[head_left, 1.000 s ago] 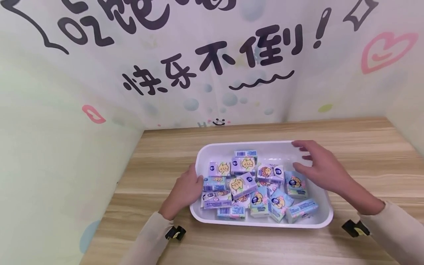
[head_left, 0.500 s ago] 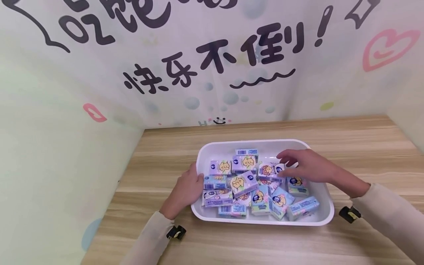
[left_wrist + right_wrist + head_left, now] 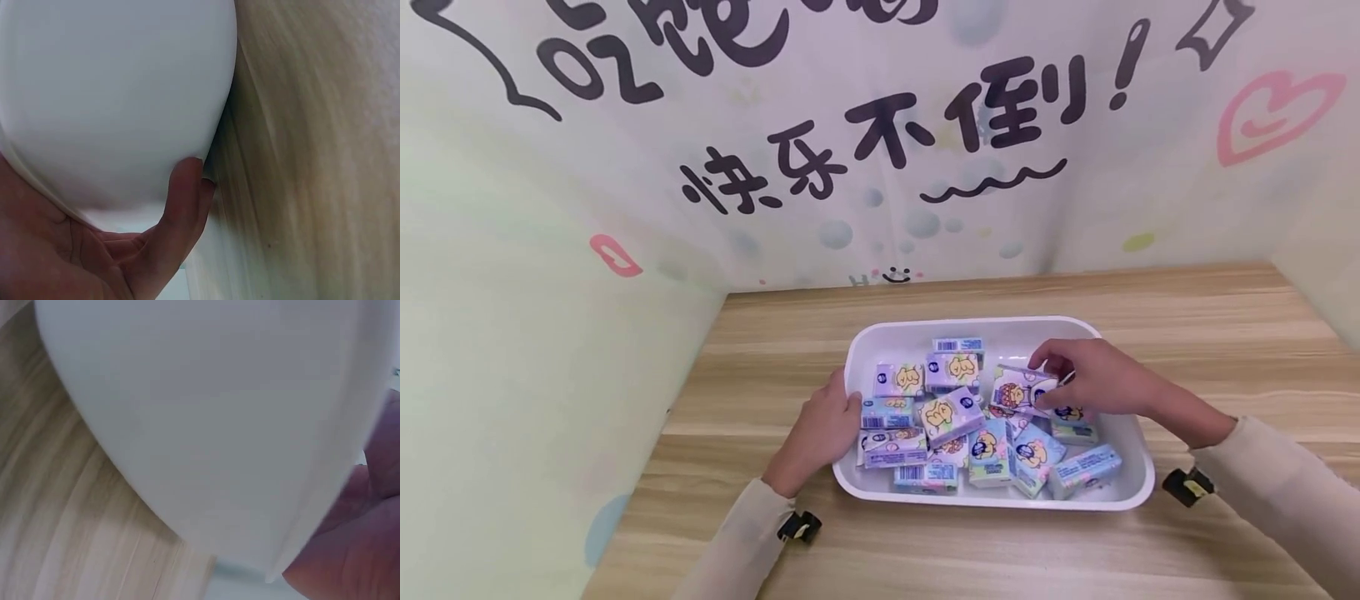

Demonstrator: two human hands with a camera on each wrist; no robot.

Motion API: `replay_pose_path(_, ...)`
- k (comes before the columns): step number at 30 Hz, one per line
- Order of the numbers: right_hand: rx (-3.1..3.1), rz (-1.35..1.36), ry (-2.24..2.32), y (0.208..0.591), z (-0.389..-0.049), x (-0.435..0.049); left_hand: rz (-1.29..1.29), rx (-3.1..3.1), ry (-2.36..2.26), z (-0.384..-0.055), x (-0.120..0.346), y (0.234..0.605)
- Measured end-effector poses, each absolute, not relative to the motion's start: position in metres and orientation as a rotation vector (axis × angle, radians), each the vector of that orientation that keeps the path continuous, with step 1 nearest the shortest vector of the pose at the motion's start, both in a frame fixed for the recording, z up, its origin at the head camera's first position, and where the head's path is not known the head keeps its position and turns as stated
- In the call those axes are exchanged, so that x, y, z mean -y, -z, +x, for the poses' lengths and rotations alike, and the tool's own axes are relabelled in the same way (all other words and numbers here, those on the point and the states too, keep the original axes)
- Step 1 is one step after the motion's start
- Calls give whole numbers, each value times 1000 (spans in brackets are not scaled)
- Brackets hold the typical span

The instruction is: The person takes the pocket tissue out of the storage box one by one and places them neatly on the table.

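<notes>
A white plastic tub (image 3: pixel 895 343) holds several small tissue packs with cartoon prints in purple, blue and white. My left hand (image 3: pixel 823 421) grips its left end, thumb over the rim; in the left wrist view the fingers (image 3: pixel 181 200) bend against the outer wall. Over the right half of the tub, my right hand (image 3: pixel 1097 379) pinches a white-and-purple tissue pack (image 3: pixel 1017 388) by its right end, and that pack sits tilted above the others. From the right wrist, the tub's outer wall (image 3: pixel 206 425) hides the pack and most of the hand.
Beneath the tub lies a wood-grain table (image 3: pixel 760 350). A white printed curtain (image 3: pixel 880 200) with black lettering rises behind it, and a pale wall (image 3: pixel 512 333) borders the left side. Blue packs (image 3: pixel 1086 472) lie along the tub's near right corner.
From above the tub's right rim, my right hand has moved left and down to a white-and-purple tissue pack, now pinched and turned slightly. My left hand stays on the rim.
</notes>
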State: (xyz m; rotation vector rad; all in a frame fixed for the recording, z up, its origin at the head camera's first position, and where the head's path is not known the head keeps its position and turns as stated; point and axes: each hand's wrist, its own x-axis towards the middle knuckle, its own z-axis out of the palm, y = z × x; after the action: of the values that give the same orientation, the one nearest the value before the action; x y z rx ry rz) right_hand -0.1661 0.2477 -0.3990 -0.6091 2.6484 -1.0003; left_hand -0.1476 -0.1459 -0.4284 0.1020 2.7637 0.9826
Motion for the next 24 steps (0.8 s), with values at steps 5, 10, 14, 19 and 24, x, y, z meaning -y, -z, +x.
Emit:
replay_pose_path(5, -2606, -510, 1103, 397, -165, -254, 97, -2759, -984, -147, 144, 427)
replay_pose_path(10, -2564, -432, 1202, 394, -163, -260, 93, -2749, -974, -147, 142, 425)
replay_pose_path(14, -2545, -445, 1244, 392, -164, -259, 93, -2776, -944, -148, 142, 424)
replay_pose_path(19, -2542, -451, 1283, 393, -165, -260, 105, -2809, -945, -149, 144, 426)
replay_pose_path(24, -2490, -383, 1353, 393, -165, -261, 128, -2807, -957, -147, 146, 430)
